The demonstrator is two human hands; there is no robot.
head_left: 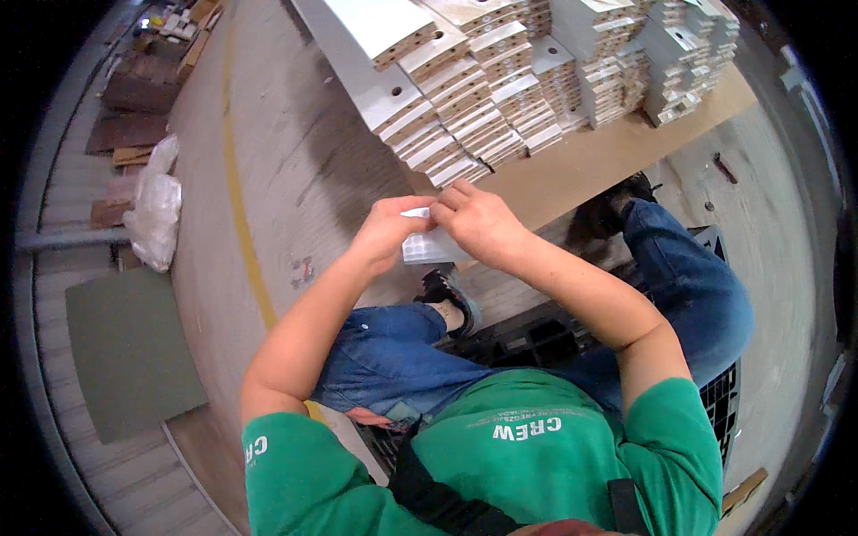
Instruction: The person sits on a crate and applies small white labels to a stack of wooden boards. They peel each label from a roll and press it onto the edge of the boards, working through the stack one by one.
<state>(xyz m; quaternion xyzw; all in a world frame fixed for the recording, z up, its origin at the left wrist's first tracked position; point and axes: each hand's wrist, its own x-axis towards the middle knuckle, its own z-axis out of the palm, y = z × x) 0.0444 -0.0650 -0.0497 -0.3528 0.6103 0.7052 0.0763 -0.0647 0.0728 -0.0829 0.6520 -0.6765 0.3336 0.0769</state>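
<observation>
Both hands — left hand (386,230), right hand (480,219) — pinch a small white card (427,246) between fingertips, raised close for handling, near stacked packs (465,98).

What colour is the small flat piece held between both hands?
White, seen in the head view: the flat piece, between left hand and right hand.

The person is wearing a green short-sleeved shirt (536,456) bearing white lettering on the chest and on one sleeve, blue denim jeans (393,357) and dark shoes (451,290) with lighter soles. A black strap (438,500) is crossing the chest. Both forearms are showing bare below the sleeves.
</observation>
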